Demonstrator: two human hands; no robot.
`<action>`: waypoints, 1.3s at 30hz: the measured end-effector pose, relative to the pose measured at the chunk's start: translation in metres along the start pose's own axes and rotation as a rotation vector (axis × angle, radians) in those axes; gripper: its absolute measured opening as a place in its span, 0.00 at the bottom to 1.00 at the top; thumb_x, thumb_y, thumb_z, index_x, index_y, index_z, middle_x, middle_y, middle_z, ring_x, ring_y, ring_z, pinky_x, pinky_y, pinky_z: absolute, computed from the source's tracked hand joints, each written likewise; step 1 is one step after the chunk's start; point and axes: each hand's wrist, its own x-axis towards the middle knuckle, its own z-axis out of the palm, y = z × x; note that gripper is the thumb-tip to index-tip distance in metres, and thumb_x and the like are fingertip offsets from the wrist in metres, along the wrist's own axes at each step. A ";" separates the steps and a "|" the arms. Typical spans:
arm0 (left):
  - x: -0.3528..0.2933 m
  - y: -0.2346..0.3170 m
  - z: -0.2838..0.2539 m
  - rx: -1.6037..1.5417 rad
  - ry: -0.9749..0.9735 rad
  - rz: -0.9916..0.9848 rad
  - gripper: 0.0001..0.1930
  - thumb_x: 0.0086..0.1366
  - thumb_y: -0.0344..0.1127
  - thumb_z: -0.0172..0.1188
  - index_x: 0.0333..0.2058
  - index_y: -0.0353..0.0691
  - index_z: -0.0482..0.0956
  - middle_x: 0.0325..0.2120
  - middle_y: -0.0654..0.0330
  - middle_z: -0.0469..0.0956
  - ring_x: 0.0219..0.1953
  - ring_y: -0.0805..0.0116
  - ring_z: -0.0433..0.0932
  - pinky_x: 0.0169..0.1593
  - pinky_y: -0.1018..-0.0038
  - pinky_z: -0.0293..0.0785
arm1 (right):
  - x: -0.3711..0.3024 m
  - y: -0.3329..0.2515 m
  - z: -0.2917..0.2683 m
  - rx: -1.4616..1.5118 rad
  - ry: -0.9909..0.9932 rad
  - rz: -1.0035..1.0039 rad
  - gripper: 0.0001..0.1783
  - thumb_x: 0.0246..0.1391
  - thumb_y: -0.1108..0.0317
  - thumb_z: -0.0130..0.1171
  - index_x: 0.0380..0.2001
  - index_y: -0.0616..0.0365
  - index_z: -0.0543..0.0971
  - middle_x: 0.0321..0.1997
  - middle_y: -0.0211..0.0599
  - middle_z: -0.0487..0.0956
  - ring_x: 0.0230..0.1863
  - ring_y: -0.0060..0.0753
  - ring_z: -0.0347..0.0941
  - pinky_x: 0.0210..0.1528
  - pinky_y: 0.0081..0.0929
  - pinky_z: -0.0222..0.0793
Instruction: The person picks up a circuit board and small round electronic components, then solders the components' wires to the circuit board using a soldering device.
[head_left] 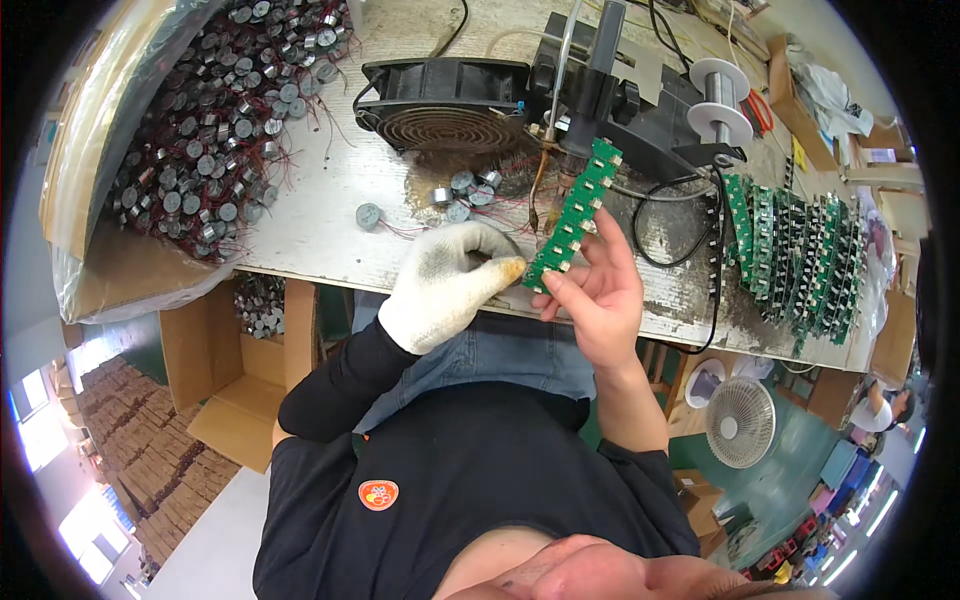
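Note:
My right hand (608,300), bare, grips a long green circuit board strip (578,215) between thumb and fingers near its lower end. The strip is tilted, its upper end leaning right, with small white connectors along it. My left hand (440,285), in a white glove, has thumb and forefinger pinched at the strip's lower left edge; what lies between the fingertips is too small to make out. Just beyond the strip, a thin soldering tip (535,212) points down from a black stand (585,120). Several small round silver motors (460,185) with red wires lie beyond my gloved hand.
A large heap of wired motors (215,150) covers the table's left side. A black fan (440,105) stands at the back. Right of the stand are a solder wire spool (720,100), a black cable (640,235) and rows of green circuit boards (800,260). An open cardboard box (225,350) sits below left.

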 end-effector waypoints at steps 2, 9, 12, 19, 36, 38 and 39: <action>0.002 0.005 0.001 -0.043 -0.013 -0.044 0.11 0.57 0.34 0.61 0.31 0.29 0.78 0.25 0.59 0.78 0.27 0.77 0.75 0.32 0.78 0.72 | 0.000 -0.001 0.001 0.008 -0.002 0.001 0.41 0.50 0.87 0.53 0.65 0.60 0.51 0.48 0.48 0.71 0.29 0.29 0.78 0.23 0.17 0.74; 0.005 0.005 0.001 -0.086 -0.025 -0.090 0.11 0.57 0.34 0.61 0.31 0.30 0.77 0.24 0.61 0.78 0.27 0.78 0.74 0.31 0.79 0.71 | 0.003 -0.002 0.003 0.014 0.023 -0.018 0.40 0.50 0.87 0.52 0.65 0.61 0.51 0.50 0.52 0.71 0.27 0.31 0.78 0.21 0.18 0.74; 0.008 0.002 0.000 -0.067 -0.023 -0.085 0.11 0.57 0.35 0.61 0.31 0.30 0.77 0.24 0.61 0.78 0.26 0.78 0.74 0.31 0.79 0.71 | 0.003 -0.001 0.003 0.010 0.036 -0.036 0.40 0.49 0.87 0.52 0.65 0.61 0.51 0.53 0.55 0.70 0.26 0.32 0.78 0.20 0.19 0.74; 0.011 -0.003 0.001 -0.198 -0.018 -0.109 0.12 0.56 0.35 0.61 0.30 0.29 0.78 0.23 0.61 0.78 0.26 0.77 0.74 0.31 0.79 0.71 | 0.006 -0.002 0.004 0.009 0.039 -0.045 0.41 0.49 0.87 0.53 0.65 0.61 0.51 0.53 0.55 0.70 0.26 0.31 0.78 0.20 0.18 0.74; 0.005 -0.003 0.002 -0.290 -0.036 -0.152 0.10 0.59 0.32 0.59 0.33 0.28 0.77 0.27 0.59 0.78 0.28 0.77 0.76 0.33 0.79 0.74 | 0.001 0.001 0.005 0.007 0.062 -0.048 0.40 0.49 0.88 0.53 0.65 0.60 0.52 0.51 0.53 0.71 0.26 0.32 0.78 0.20 0.19 0.74; 0.005 -0.002 0.003 -0.306 -0.032 -0.160 0.10 0.59 0.32 0.59 0.33 0.28 0.77 0.27 0.59 0.78 0.28 0.76 0.76 0.33 0.79 0.74 | 0.001 0.001 0.005 0.006 0.063 -0.048 0.40 0.48 0.88 0.53 0.65 0.60 0.52 0.51 0.53 0.71 0.26 0.32 0.78 0.19 0.19 0.74; 0.005 -0.003 0.003 -0.302 -0.026 -0.159 0.10 0.60 0.33 0.59 0.33 0.29 0.77 0.27 0.59 0.78 0.29 0.77 0.76 0.33 0.79 0.73 | 0.001 0.000 0.005 0.015 0.049 -0.044 0.40 0.49 0.87 0.53 0.65 0.60 0.51 0.50 0.52 0.71 0.27 0.32 0.79 0.21 0.19 0.75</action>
